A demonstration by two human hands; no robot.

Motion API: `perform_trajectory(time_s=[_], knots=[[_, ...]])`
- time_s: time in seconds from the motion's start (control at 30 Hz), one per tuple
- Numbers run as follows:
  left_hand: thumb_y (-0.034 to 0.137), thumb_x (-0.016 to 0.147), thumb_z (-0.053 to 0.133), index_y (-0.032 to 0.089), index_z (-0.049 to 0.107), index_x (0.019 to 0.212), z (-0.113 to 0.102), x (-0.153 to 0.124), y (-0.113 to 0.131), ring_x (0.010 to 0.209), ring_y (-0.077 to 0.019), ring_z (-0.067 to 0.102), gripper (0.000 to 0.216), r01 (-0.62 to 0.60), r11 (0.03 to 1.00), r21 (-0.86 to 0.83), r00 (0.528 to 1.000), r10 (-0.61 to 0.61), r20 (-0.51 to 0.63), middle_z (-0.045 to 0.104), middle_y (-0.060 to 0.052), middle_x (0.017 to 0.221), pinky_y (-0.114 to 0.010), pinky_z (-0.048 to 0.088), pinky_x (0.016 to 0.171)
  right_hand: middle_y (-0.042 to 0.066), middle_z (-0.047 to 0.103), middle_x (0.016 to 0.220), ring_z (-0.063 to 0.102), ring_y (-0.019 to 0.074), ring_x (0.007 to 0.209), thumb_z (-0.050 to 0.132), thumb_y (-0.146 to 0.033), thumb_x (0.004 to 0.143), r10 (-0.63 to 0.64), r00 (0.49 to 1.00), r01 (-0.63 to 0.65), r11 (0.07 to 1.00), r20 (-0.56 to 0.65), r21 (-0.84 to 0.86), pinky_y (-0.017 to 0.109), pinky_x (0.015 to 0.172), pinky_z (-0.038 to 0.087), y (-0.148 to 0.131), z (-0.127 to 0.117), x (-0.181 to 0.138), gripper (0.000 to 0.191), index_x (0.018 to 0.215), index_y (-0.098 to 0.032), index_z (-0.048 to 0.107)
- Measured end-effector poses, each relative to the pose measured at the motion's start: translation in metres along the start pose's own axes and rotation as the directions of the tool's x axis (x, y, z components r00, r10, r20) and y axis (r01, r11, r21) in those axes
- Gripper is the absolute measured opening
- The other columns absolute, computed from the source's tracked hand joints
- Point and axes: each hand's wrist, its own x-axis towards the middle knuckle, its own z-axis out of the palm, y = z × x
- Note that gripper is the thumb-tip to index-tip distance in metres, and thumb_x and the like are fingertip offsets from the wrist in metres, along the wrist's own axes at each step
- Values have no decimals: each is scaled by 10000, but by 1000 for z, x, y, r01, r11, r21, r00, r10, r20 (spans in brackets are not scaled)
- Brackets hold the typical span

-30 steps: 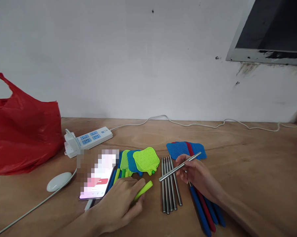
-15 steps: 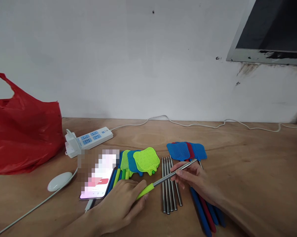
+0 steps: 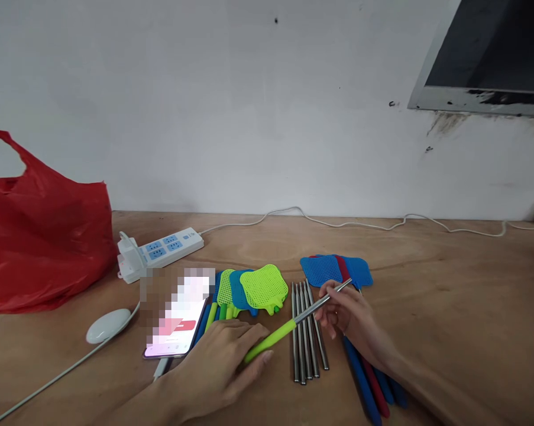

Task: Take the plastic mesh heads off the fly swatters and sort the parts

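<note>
A bright yellow-green handle grip (image 3: 273, 341) is held in my left hand (image 3: 220, 362), closed around its lower end. A metal rod (image 3: 322, 300) runs out of the grip's upper end, slanting up to the right. My right hand (image 3: 350, 313) pinches this rod near its thin far tip. Beneath it on the table lie several loose metal rods (image 3: 303, 337), side by side. Left of them are green and blue fly swatter heads (image 3: 263, 288) with grips partly hidden by my left hand. Past my right hand lie blue and red fly swatters (image 3: 320, 271) with long grips (image 3: 362, 378).
A lit phone (image 3: 178, 322), partly blurred out, lies left of my left hand. Behind it is a white power strip (image 3: 173, 247) with a cable along the wall. A white mouse-shaped object (image 3: 109, 325) and a red plastic bag (image 3: 49, 236) are at the left of the wooden table (image 3: 462, 307).
More of the yellow-green grip shows and less of the metal rod between my hands. The rod has slid further into the grip, and its thin tip now shows past my right fingers.
</note>
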Motion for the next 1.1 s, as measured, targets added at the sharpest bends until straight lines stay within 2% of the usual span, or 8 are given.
perform_trajectory(time_s=[0.13,0.33,0.5,0.63,0.8,0.9,1.0,1.1], knots=[[319,1050,320,207,575,1019,3,0,-3,772,-246,648,280,34,999,17,999,-34,-10,665,-49,866,-368,478,691,50,710,650,595,123,533,736,-523,806,-69,996,69,998,-62,-3,188,433,473,0,-2,2,356,813,-172,676],[315,1055,330,204,567,1033,10,-2,-7,780,-253,664,263,53,998,16,999,-53,-8,676,-53,885,-367,497,686,52,718,728,628,127,594,738,-442,840,-80,995,86,991,64,-98,189,464,489,10,-7,3,279,906,-171,733],[321,1057,354,226,555,1079,7,-1,-5,818,-247,669,223,37,999,-18,998,-38,-42,681,-41,922,-368,513,713,49,698,733,608,122,619,737,-458,837,-49,997,54,994,53,-94,192,487,488,7,-7,2,301,917,-168,749],[338,1049,387,238,533,1189,0,0,-2,1043,-257,638,226,-1,999,-38,993,-3,-121,663,-65,1146,-409,522,881,22,654,655,565,108,565,777,-514,773,-49,998,46,998,-50,-47,182,457,459,2,-3,2,369,858,-157,745],[402,1051,393,244,364,1473,4,-2,-11,1397,-296,416,452,-8,990,140,987,31,-161,456,-80,1527,-517,374,1122,-48,515,506,437,72,444,808,-543,717,-58,956,56,998,-286,-14,166,402,377,-6,-6,5,392,733,-173,681],[474,1027,443,203,325,1516,8,0,-16,1407,-322,406,572,4,970,241,989,33,-146,479,-103,1513,-543,359,1132,-60,474,495,394,65,424,814,-568,690,-48,933,37,999,-357,-37,163,382,327,-11,-7,6,426,695,-179,640],[427,1019,469,195,437,1443,6,4,-16,1312,-317,512,485,29,970,242,981,19,-193,600,-105,1383,-544,374,1123,-58,470,492,385,66,421,798,-592,693,-28,932,5,998,-361,-66,170,384,307,-11,-6,6,448,681,-183,616],[367,998,501,185,491,1375,5,5,-15,1261,-320,542,419,69,976,205,968,-16,-251,606,-120,1344,-552,402,1101,-62,448,470,390,75,420,776,-599,714,-23,940,-9,996,-339,-94,181,391,304,-8,-5,5,445,690,-185,615]])
